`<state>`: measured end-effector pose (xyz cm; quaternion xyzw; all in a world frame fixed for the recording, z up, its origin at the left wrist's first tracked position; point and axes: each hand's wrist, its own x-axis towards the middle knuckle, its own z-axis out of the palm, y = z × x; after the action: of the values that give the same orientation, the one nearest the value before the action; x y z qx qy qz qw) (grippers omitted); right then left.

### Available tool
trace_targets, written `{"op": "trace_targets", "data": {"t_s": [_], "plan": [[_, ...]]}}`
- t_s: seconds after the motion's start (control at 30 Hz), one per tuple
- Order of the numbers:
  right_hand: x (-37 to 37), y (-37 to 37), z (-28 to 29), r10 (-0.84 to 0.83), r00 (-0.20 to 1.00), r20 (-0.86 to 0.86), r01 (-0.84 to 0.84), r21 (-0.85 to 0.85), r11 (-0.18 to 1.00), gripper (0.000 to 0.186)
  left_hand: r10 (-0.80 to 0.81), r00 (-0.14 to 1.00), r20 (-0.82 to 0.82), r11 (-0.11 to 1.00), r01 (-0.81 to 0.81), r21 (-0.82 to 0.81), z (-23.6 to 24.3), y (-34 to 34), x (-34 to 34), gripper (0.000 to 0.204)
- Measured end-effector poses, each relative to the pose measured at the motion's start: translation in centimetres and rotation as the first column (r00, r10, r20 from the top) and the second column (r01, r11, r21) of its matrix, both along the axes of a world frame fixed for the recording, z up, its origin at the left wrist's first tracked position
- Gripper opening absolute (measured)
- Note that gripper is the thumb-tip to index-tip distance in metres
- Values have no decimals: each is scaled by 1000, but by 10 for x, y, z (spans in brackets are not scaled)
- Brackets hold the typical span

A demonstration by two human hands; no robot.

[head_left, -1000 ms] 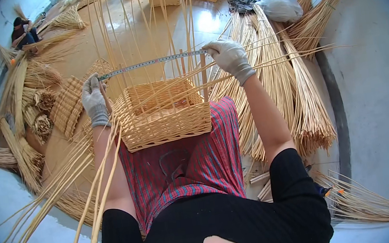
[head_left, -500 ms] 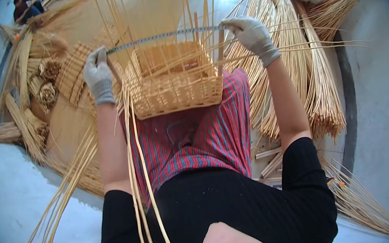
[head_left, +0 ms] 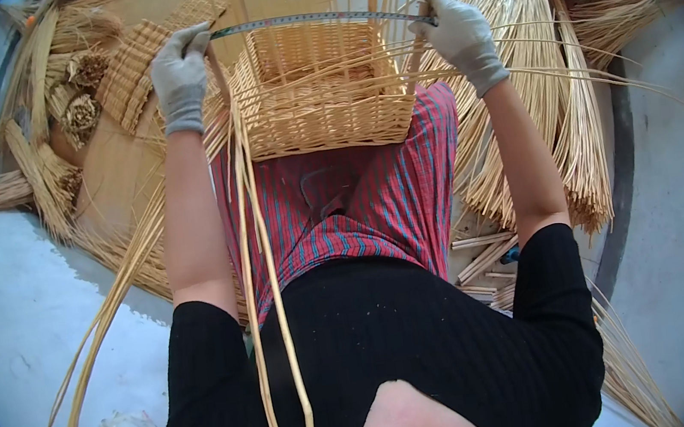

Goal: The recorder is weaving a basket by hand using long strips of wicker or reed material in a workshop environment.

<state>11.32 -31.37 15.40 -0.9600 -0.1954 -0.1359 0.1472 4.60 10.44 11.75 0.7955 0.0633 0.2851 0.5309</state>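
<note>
A partly woven wicker basket [head_left: 331,127] rests over my lap, with long uncut canes standing up and sticking out of its sides. A narrow tape measure [head_left: 308,18] is stretched across above it from side to side. My left hand [head_left: 184,74], in a light knit glove, pinches one end of the tape beside the top of a wooden corner stick [head_left: 218,72]. On the other side my gloved right hand [head_left: 457,36] grips the tape between thumb and fingers, near the right corner stick [head_left: 417,58]. The tape slopes slightly down toward the right hand.
Thick bundles of long canes [head_left: 567,115] lie at the right. At the left are a woven wicker panel [head_left: 135,72] and tied bundles [head_left: 53,187]. Loose canes [head_left: 261,310] hang from the basket over my left side. Short sticks [head_left: 486,259] lie by my right hip.
Both hands, the tape and the basket sit higher in the view and a little farther right. The tape's right end is now lower than its left. Both hands still hold it.
</note>
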Motion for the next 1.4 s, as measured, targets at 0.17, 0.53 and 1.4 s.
{"op": "trace_targets", "data": {"t_s": [0.17, 0.53, 1.4], "plan": [[-4, -1, 0, 5, 1000, -27, -4, 48, 999, 38, 99, 994, -38, 995, -99, -19, -5, -2, -7, 19], [-2, -19, 19, 1, 1000, -2, -1, 1, 1000, 42, 122, 986, 115, 992, -126, 27, -17, 0, -4, 18], [-10, -20, 40, 22, 999, -28, -20, 63, 998, 25, 136, 988, 74, 984, -126, -126, 1, -18, -15, 32]]}}
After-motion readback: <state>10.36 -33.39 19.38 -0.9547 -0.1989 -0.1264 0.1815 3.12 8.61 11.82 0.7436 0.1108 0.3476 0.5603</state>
